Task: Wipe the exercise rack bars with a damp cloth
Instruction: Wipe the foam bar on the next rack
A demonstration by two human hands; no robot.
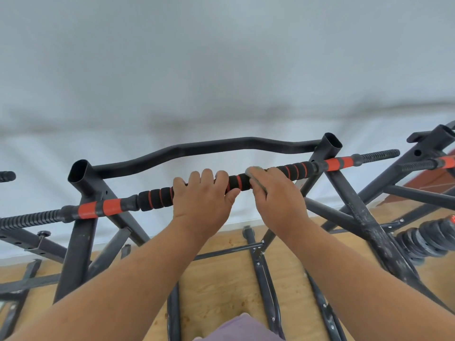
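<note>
A black bar with foam grips and orange bands (152, 199) lies across the black exercise rack (83, 232), slanting up to the right. My left hand (203, 195) grips the foam middle of the bar, fingers curled over the top. Just to its right, my right hand (277, 193) presses a grey-green cloth (253, 171) round the same bar; only a small edge of the cloth shows above and below the fingers. A curved black rack bar (221, 146) runs behind, between two open-topped uprights.
A white wall (221, 70) stands close behind the rack. A second black frame (418, 153) with another orange-banded bar is at the right, with stacked black weight plates (423, 239) below it. Wooden floor (226, 286) and rack legs lie under my arms.
</note>
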